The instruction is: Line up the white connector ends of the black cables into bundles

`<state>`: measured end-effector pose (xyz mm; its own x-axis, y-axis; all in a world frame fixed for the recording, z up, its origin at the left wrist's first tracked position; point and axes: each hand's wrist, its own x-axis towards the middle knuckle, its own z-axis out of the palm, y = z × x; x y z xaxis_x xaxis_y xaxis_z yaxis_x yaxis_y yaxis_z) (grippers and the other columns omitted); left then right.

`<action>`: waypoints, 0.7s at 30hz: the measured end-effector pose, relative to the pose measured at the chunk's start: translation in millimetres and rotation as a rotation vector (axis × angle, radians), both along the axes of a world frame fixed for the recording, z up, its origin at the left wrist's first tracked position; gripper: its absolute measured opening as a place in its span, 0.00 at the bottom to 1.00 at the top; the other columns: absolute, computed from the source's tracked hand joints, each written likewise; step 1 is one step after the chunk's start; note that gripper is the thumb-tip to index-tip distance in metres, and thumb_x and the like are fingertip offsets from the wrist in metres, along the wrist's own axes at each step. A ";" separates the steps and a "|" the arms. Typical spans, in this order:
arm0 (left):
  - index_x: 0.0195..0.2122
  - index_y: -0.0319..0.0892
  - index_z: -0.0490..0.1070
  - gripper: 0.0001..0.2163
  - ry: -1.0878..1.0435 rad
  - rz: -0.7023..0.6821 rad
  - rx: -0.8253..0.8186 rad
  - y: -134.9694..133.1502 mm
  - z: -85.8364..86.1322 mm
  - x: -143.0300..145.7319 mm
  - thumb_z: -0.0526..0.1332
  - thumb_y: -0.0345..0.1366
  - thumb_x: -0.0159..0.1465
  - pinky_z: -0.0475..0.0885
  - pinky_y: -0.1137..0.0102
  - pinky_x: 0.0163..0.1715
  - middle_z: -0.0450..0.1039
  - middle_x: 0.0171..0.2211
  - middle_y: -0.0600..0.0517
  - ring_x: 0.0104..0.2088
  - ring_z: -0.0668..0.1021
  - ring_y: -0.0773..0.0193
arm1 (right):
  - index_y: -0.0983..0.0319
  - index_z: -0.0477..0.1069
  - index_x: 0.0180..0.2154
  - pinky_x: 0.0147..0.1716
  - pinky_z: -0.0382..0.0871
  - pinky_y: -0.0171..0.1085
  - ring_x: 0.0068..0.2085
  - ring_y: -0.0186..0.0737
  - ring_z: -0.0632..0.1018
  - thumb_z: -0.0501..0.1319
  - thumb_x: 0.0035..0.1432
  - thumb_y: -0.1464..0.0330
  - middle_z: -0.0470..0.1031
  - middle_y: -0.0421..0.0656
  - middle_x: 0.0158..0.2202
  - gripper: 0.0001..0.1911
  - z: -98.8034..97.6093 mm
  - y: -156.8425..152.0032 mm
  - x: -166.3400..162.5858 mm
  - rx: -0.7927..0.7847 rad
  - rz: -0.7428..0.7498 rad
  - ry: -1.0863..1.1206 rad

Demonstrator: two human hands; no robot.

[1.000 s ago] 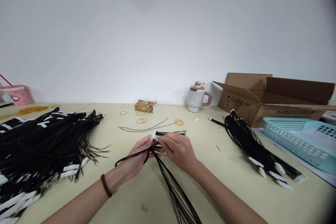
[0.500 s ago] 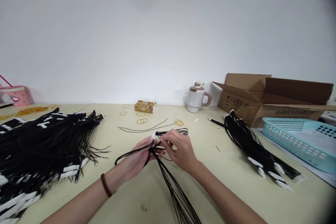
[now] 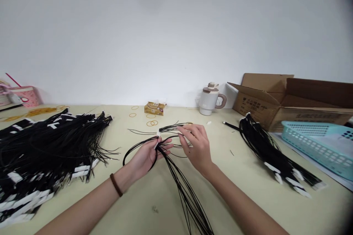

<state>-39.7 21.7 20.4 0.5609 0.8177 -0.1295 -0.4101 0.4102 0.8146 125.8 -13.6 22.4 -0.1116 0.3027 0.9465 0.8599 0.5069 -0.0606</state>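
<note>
Over the middle of the table, my left hand (image 3: pixel 146 156) grips a black wire harness (image 3: pixel 179 180) near a small white connector. Its long wires trail down toward me, and a loop bends round the left side of the hand. The left fingertips stretch out beneath the wires. Beyond them, a short bundle of black wires with a white end (image 3: pixel 168 128) reaches toward my right hand (image 3: pixel 196 147). The right thumb and forefinger are bent close together at thin black wires; whether they pinch one is too small to make out.
At left spreads a large pile of black wire harnesses (image 3: pixel 52 147) with white tags. Another bundle (image 3: pixel 264 154) lies at right, beside a turquoise basket (image 3: pixel 317 147) and a cardboard box (image 3: pixel 259 108). Behind stand a mug (image 3: pixel 208 101) and a small gold box (image 3: pixel 154 108); rubber bands (image 3: pixel 151 123) lie near.
My right hand has moved away from the left hand, to the right along the wires. The left fingers have spread a little. The view has shifted slightly.
</note>
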 end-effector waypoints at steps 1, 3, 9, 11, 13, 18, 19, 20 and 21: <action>0.30 0.38 0.69 0.04 -0.009 0.017 0.000 0.9 0.1 -0.2 0.57 0.32 0.58 0.68 0.66 0.41 0.75 0.34 0.48 0.36 0.76 0.62 | 0.60 0.68 0.44 0.42 0.65 0.41 0.43 0.40 0.68 0.55 0.56 0.75 0.72 0.45 0.39 0.13 -1.3 -0.1 0.1 0.044 -0.025 -0.071; 0.30 0.38 0.69 0.03 -0.022 0.040 0.008 1.7 0.1 -0.7 0.57 0.31 0.58 0.68 0.68 0.39 0.75 0.31 0.50 0.33 0.76 0.64 | 0.59 0.66 0.46 0.45 0.64 0.41 0.47 0.40 0.67 0.56 0.56 0.75 0.72 0.45 0.42 0.15 -4.5 -1.0 -1.8 0.094 0.003 -0.236; 0.27 0.38 0.68 0.03 0.022 0.080 -0.039 0.5 -2.4 0.3 0.57 0.29 0.57 0.68 0.72 0.30 0.71 0.24 0.54 0.24 0.71 0.70 | 0.64 0.68 0.41 0.42 0.64 0.38 0.44 0.37 0.68 0.54 0.59 0.76 0.73 0.43 0.39 0.08 -16.2 2.7 -11.7 0.008 0.186 -0.512; 0.26 0.38 0.67 0.03 0.032 0.066 -0.042 0.2 -2.9 1.0 0.56 0.29 0.57 0.67 0.71 0.30 0.70 0.24 0.54 0.24 0.71 0.70 | 0.64 0.68 0.40 0.41 0.64 0.38 0.44 0.38 0.68 0.54 0.59 0.75 0.73 0.44 0.38 0.07 -18.8 5.8 -11.6 -0.016 0.201 -0.529; 0.26 0.38 0.67 0.03 0.032 0.053 -0.045 0.1 -3.0 1.6 0.57 0.29 0.57 0.67 0.71 0.29 0.69 0.24 0.54 0.24 0.71 0.70 | 0.64 0.67 0.40 0.39 0.63 0.38 0.43 0.37 0.68 0.53 0.60 0.74 0.73 0.44 0.38 0.07 -20.2 8.2 -9.9 -0.037 0.200 -0.536; 0.26 0.38 0.67 0.03 0.014 0.026 -0.071 -0.3 -2.7 1.8 0.57 0.29 0.57 0.65 0.73 0.29 0.69 0.24 0.54 0.24 0.69 0.71 | 0.66 0.66 0.42 0.38 0.63 0.38 0.41 0.37 0.69 0.53 0.60 0.74 0.73 0.44 0.37 0.09 -20.4 9.8 -5.6 -0.045 0.216 -0.560; 0.27 0.38 0.68 0.03 0.012 0.020 -0.074 -0.5 -2.9 1.7 0.57 0.29 0.57 0.65 0.73 0.29 0.69 0.24 0.54 0.24 0.69 0.71 | 0.66 0.67 0.42 0.38 0.63 0.38 0.41 0.37 0.69 0.53 0.60 0.74 0.73 0.44 0.37 0.09 -20.1 9.7 -5.3 -0.041 0.221 -0.574; 0.27 0.38 0.68 0.03 0.011 0.014 -0.074 -0.7 -3.0 1.6 0.56 0.29 0.57 0.65 0.73 0.30 0.69 0.24 0.54 0.25 0.69 0.71 | 0.66 0.67 0.42 0.37 0.64 0.38 0.41 0.37 0.69 0.52 0.60 0.75 0.73 0.44 0.36 0.09 -19.7 9.7 -5.1 -0.035 0.226 -0.590; 0.27 0.38 0.68 0.03 0.010 0.006 -0.070 -1.0 -3.2 1.6 0.56 0.29 0.57 0.65 0.73 0.30 0.69 0.24 0.54 0.25 0.69 0.71 | 0.66 0.67 0.42 0.37 0.64 0.38 0.40 0.37 0.69 0.52 0.60 0.75 0.73 0.44 0.36 0.09 -19.2 9.6 -5.1 -0.027 0.230 -0.607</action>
<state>-38.1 20.7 17.2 0.5545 0.8097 -0.1922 -0.4046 0.4642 0.7880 120.6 -3.9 3.2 -0.6894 0.2303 0.6868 0.6149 0.6872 0.3867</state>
